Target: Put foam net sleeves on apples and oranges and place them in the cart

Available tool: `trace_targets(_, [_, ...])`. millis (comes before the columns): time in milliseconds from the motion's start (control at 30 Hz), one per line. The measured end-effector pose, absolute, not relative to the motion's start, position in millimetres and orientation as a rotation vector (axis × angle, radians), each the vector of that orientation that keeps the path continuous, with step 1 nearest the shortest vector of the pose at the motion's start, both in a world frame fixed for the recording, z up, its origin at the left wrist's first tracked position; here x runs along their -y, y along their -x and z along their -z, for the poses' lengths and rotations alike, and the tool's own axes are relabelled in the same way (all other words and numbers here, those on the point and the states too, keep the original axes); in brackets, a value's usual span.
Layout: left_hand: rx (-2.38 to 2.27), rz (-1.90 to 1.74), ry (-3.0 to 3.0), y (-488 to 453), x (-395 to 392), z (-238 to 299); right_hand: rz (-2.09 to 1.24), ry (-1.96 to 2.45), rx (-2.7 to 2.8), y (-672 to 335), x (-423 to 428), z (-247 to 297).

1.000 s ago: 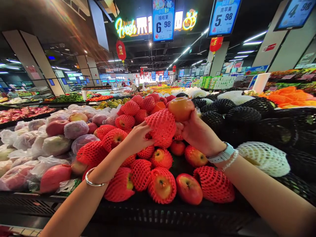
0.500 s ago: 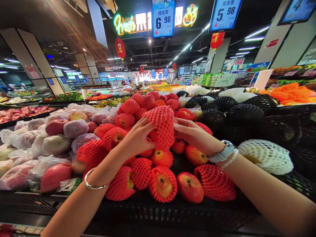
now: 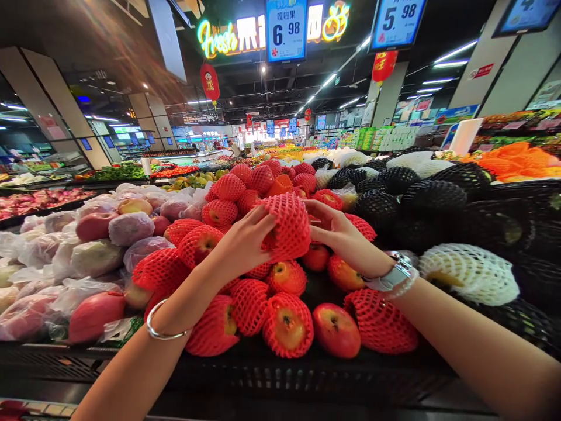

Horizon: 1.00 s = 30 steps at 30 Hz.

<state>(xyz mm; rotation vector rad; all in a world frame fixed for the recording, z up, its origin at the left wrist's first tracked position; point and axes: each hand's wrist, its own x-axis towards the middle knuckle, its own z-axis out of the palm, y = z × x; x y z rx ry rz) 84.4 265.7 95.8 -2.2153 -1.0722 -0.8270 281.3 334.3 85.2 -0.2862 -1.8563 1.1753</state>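
Note:
An apple in a red foam net (image 3: 288,227) is held up over the pile, and the net hides most of its skin. My left hand (image 3: 245,240) grips it from the left, the thumb low and the fingers round the far side. At its right side is my right hand (image 3: 335,237), thumb and fingers bent against the net's edge; some fingertips are hidden behind it. Beneath the hands lie several netted apples (image 3: 288,324) and a bare red apple (image 3: 336,329). An empty-looking red net (image 3: 381,321) rests beside that one.
Plastic-wrapped apples (image 3: 99,257) are heaped on the left. Fruit in black nets (image 3: 436,199) and one piece in a white net (image 3: 468,273) fill the right. A black crate edge (image 3: 272,374) runs along the front. Price screens (image 3: 287,32) hang overhead.
The held apple has turned and sunk slightly, and its net looks rounder and less tall. My right fingers have shifted along its right edge. The whole view has moved a little.

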Motion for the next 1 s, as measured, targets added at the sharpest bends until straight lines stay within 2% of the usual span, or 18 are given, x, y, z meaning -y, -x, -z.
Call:
trace_targets(167, [1.208, 1.036, 2.256, -86, -268, -92, -1.312, 0.235, 1.73, -278, -331, -84])
trace_targets(500, [1.237, 1.346, 2.096, -79, -278, -86, -1.183, 0.208, 1.693, -274, -320, -80])
trace_targets(667, [1.309, 1.324, 2.034, -78, -280, -88, -1.304, 0.261, 1.786, -270, -316, -75])
trace_targets(1000, [1.369, 1.508, 2.055, -88, -270, -94, -1.23, 0.189, 1.517, -270, -314, -77])
